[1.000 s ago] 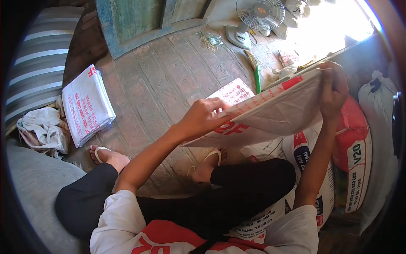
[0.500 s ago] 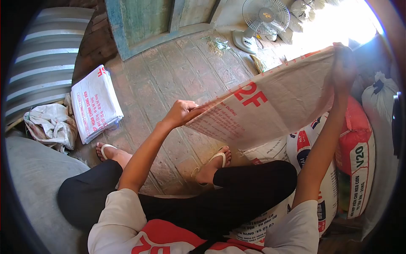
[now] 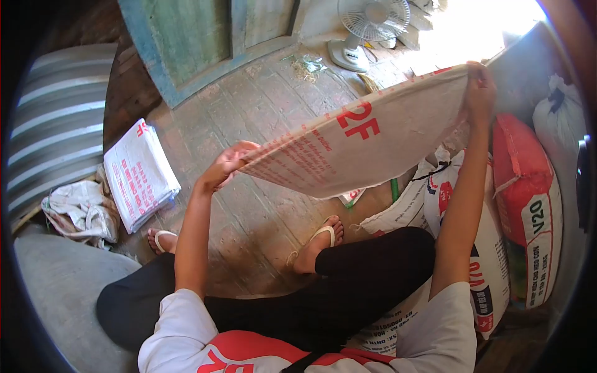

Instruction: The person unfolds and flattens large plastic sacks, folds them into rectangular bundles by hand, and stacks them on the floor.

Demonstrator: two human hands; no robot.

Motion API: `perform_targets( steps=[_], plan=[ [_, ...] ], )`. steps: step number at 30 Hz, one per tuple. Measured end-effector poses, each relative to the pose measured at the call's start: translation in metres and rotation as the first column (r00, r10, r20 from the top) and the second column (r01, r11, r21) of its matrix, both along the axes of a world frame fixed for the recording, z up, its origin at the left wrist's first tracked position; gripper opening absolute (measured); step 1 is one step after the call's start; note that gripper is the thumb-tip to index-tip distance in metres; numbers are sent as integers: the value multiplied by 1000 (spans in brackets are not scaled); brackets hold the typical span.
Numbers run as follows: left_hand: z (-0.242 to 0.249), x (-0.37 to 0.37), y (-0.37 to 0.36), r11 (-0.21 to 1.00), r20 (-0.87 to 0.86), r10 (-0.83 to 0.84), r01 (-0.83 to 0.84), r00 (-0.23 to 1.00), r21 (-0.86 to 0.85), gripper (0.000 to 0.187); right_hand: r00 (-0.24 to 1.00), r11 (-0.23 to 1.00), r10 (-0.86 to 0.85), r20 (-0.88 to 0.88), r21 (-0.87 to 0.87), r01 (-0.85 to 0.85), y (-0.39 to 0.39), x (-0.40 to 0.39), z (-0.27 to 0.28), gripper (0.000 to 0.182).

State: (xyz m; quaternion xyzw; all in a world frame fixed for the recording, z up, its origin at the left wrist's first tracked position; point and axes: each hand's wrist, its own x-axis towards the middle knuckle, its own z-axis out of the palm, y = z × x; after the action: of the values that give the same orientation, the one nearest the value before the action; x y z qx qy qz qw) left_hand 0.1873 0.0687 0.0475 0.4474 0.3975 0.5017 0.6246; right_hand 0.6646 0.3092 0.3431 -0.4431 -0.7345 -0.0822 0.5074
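Note:
A white woven feed sack [image 3: 398,130] with red "2F" print is stretched out in the air between my hands. My left hand [image 3: 229,163] pinches its near left corner, and my right hand [image 3: 481,93] grips the far right end, higher up. The sack's upper edge runs slantwise between them, and its lower part sags over the floor. To the left, a stack of folded white sacks [image 3: 142,174] with the same red print lies on the floor, away from my left hand.
Filled bags stand at the right, among them a red-topped V20 bag [image 3: 525,186] and a tied white bag [image 3: 556,121]. A fan [image 3: 367,31] stands near the bright doorway. Crumpled sacking [image 3: 81,212] lies left, below corrugated metal [image 3: 62,105]. A blue-green wooden panel [image 3: 199,46] stands behind.
Both hands have shifted left in view with the sack, still holding it stretched. The camera view has also turned a little, so the fan and panel sit higher and further left.

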Motion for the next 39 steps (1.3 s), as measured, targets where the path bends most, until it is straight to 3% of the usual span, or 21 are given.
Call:
perform_targets(
  steps=[3, 7, 10, 11, 14, 17, 20, 26, 29, 32, 35, 38, 39],
  plan=[
    [13, -14, 8, 983, 106, 53, -71, 993, 168, 41, 997, 998, -40, -73, 39, 42, 9, 4, -13, 28],
    [44, 29, 12, 866, 396, 269, -400, 878, 300, 48, 969, 1000, -6, -249, -12, 3, 4, 15, -1, 26],
    [33, 50, 17, 759, 106, 517, -512, 849, 402, 54, 954, 998, 55, -295, 53, -41, -1, 20, 12, 26],
    [30, 52, 19, 784, 158, 521, -544, 839, 300, 53, 955, 994, 80, -286, 91, -56, -2, 21, 15, 26],
    [30, 60, 19, 742, 73, 599, -587, 797, 324, 42, 958, 995, 74, -276, 87, -52, -8, 23, 16, 25],
    [29, 58, 18, 706, 35, 660, -635, 751, 312, 32, 910, 989, 144, -388, 37, -141, -4, 30, 8, 25],
    [31, 49, 21, 708, 56, 649, -630, 758, 320, 30, 901, 987, 154, -406, 13, -163, -1, 35, 3, 24],
    [42, 31, 13, 648, -144, 722, -590, 676, 482, 24, 858, 978, 150, -492, -54, -202, -8, 25, -6, 24],
    [54, 25, 9, 654, -226, 735, -580, 639, 487, 25, 913, 995, 56, -403, -55, -85, 1, 29, -23, 20],
    [49, 18, 13, 677, -206, 715, -588, 668, 442, 26, 888, 990, 35, -458, -108, -95, 1, 26, -32, 20],
    [60, 13, 13, 728, -127, 667, -604, 735, 325, 26, 870, 980, 122, -478, -80, -182, -14, 26, -29, 22],
    [68, -1, 0, 707, -104, 691, -638, 716, 305, 26, 925, 998, 20, -378, -51, -43, -64, 30, -39, 29],
    [67, -4, -9, 702, -135, 703, -651, 699, 287, 24, 899, 993, 17, -439, -98, -66, -85, 31, -52, 29]
  ],
)
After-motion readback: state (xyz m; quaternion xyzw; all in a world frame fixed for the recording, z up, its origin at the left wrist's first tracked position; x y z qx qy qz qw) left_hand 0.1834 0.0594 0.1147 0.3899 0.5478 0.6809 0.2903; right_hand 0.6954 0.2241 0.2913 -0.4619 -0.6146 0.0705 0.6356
